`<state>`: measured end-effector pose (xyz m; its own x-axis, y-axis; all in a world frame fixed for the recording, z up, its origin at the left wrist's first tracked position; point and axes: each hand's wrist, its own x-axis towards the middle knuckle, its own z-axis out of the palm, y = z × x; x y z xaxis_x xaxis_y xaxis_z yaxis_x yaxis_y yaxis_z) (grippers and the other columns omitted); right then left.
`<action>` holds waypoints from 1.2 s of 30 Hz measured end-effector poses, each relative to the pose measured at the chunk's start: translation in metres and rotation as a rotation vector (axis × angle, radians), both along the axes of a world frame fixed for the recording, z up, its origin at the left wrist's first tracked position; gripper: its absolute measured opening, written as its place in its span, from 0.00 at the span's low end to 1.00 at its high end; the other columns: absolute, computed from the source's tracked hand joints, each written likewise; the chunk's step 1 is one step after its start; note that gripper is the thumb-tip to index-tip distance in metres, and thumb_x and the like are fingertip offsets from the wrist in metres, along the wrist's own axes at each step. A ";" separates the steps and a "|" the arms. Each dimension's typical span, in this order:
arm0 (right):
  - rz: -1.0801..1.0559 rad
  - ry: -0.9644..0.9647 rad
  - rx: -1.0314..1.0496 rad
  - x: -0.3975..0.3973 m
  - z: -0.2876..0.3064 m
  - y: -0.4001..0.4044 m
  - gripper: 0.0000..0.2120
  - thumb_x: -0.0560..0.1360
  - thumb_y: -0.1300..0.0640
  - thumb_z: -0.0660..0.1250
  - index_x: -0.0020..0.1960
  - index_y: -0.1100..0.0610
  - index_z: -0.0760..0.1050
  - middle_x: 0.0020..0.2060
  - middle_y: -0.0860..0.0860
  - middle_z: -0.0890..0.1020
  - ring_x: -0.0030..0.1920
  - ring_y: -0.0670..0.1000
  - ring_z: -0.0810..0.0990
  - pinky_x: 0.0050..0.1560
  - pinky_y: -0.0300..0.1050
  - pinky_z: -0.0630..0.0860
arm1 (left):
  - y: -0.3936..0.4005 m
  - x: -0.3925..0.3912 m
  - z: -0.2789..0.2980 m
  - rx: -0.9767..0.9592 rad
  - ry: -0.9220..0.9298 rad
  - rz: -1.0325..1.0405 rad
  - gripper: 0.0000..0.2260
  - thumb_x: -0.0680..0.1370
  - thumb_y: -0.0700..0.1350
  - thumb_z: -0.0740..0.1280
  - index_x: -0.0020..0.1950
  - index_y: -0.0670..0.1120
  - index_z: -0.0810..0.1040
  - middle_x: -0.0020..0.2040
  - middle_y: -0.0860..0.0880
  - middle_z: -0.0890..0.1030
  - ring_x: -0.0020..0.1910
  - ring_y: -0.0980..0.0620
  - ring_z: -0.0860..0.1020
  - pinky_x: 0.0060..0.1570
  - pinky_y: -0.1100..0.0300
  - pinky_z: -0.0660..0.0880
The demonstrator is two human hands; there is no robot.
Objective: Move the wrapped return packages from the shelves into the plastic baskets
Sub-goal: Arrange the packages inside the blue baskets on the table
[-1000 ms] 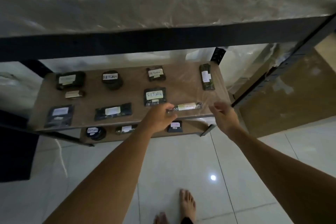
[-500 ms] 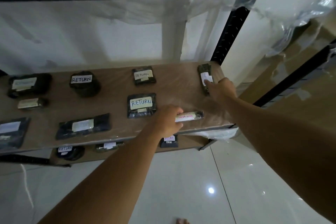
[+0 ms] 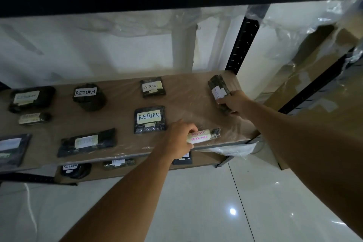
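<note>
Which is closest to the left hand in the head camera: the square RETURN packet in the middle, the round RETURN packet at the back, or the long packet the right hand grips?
1. Square packet, beside left hand.
2. Long packet, right end.
3. Round packet, back left.

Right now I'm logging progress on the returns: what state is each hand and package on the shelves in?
Left hand: grips the slim roll package.
Slim roll package: lying at the shelf's front edge, held.
Right hand: holds the long package.
Long package: at the shelf's right end, held.
Other middle shelf packages: lying flat, untouched.
Lower shelf packages: lying, untouched.
Shelf: plastic-covered.
</note>
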<state>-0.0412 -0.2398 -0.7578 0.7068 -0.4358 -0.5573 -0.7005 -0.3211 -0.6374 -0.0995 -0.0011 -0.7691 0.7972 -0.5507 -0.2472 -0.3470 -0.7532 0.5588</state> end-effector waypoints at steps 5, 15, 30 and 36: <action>0.013 -0.103 0.258 -0.030 0.023 0.006 0.18 0.78 0.59 0.73 0.66 0.59 0.74 0.53 0.59 0.86 0.46 0.60 0.85 0.49 0.57 0.82 | 0.010 -0.013 0.022 -0.040 0.039 0.026 0.23 0.73 0.41 0.77 0.67 0.50 0.77 0.65 0.47 0.80 0.61 0.50 0.80 0.54 0.54 0.81; -0.202 -0.286 0.573 -0.174 0.124 0.068 0.10 0.82 0.52 0.67 0.62 0.53 0.77 0.50 0.58 0.87 0.50 0.57 0.86 0.49 0.54 0.83 | 0.089 -0.117 0.132 -0.084 0.035 0.099 0.22 0.72 0.47 0.74 0.66 0.53 0.79 0.59 0.52 0.81 0.55 0.55 0.80 0.51 0.54 0.81; -0.223 -0.449 0.135 -0.434 0.334 0.020 0.13 0.82 0.52 0.68 0.52 0.64 0.76 0.28 0.50 0.81 0.25 0.51 0.76 0.25 0.42 0.71 | 0.058 -0.307 0.315 -0.240 0.037 -0.142 0.19 0.73 0.49 0.74 0.63 0.55 0.79 0.56 0.60 0.82 0.53 0.59 0.80 0.51 0.60 0.80; -0.403 -0.511 0.025 -0.517 0.363 -0.079 0.15 0.81 0.49 0.68 0.50 0.62 0.75 0.31 0.57 0.79 0.28 0.58 0.78 0.22 0.43 0.68 | -0.055 -0.338 0.336 -0.276 0.018 -0.259 0.19 0.76 0.46 0.74 0.66 0.50 0.79 0.59 0.54 0.82 0.55 0.56 0.80 0.51 0.64 0.78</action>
<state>-0.5585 -0.3185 -0.3944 0.6694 -0.7134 -0.2073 -0.3693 -0.0774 -0.9261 -0.4376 -0.0556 -0.4331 0.6195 -0.7815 -0.0741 -0.4947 -0.4619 0.7361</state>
